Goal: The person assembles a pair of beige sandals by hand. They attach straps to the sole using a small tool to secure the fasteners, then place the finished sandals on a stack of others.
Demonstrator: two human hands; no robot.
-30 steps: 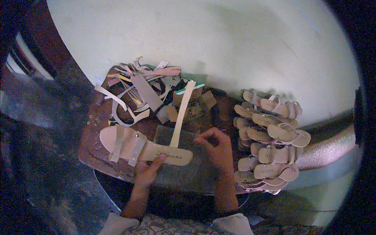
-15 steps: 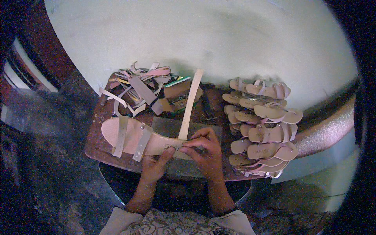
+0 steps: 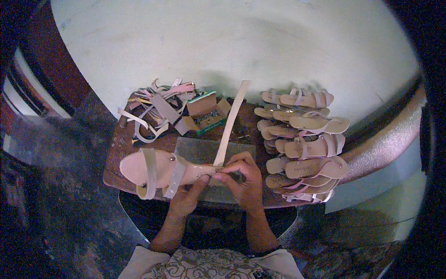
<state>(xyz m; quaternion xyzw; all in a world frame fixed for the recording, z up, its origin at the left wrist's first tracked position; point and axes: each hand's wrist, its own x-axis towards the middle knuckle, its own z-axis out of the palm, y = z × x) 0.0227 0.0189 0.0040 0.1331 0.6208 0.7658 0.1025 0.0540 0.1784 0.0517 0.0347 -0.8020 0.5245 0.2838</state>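
Between my hands is a beige sandal (image 3: pixel 160 169), sole lengthwise, its rounded toe end to the left. Two pale straps cross its front part, the right one with a small round stud. My left hand (image 3: pixel 188 197) is closed around the sandal's middle from the near side, thumb on the upper face. At its narrower right end, the thumb and forefinger of my right hand (image 3: pixel 244 181) are pinched together at the edge. Beside those fingertips a long pale strip (image 3: pixel 232 123) rises away from me. Whatever tiny thing the right fingertips may grip is hidden.
Under the sandal lies a grey slab (image 3: pixel 193 148) on a dark wooden table (image 3: pixel 114 162). An open cardboard box (image 3: pixel 204 108) of small dark bits stands behind it. Strap scraps (image 3: pixel 160 104) are heaped at the far left; stacked sandals (image 3: pixel 304 149) fill the right side.
The sandal has tilted a little, its front straps now looking more curved. My view has shifted, showing more of the box's inside. Both hands keep their hold near the sandal's right end.
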